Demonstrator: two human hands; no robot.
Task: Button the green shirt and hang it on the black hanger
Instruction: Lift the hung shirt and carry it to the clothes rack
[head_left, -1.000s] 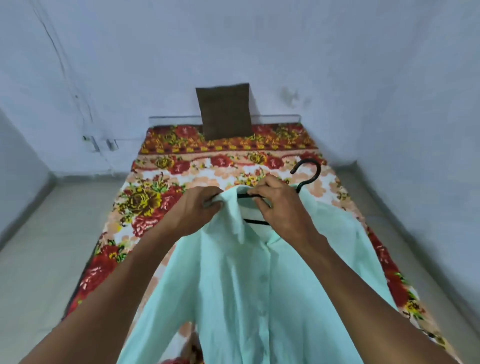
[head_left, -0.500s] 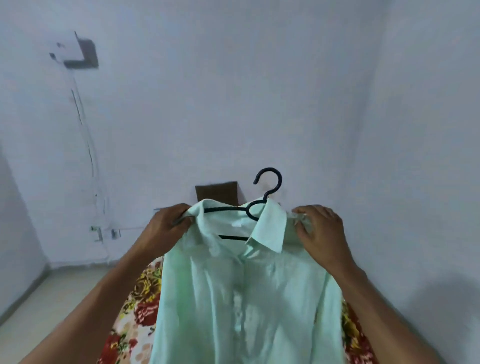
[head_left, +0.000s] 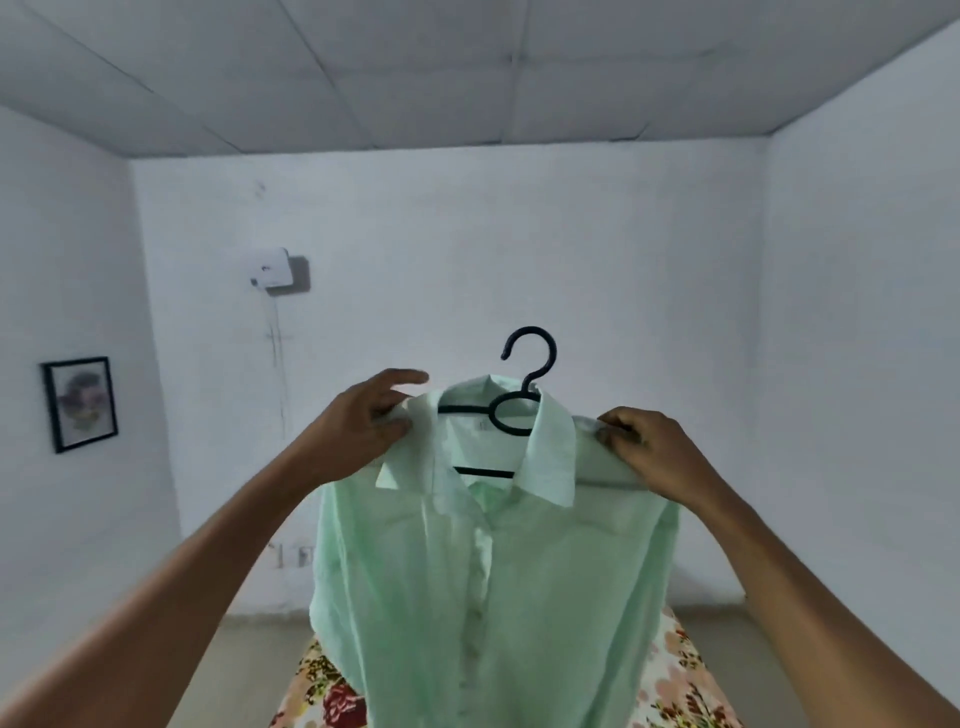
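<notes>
Up at chest height now, off the bed, my left hand pinches one shoulder of the green shirt, lifted clear since a second ago. Centre, the black hanger sits inside the collar, placket buttoned; my right hand grips the other shoulder — I'd call it nearly done.

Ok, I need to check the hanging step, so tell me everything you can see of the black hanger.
The black hanger is thin and looks like plastic. Its open hook stands upright above the collar of the green shirt; a loop below it and two short bars show through the open neck. The rest is hidden inside the shirt, which is held up in the air. The left hand and right hand grip the shirt's shoulders.
</notes>
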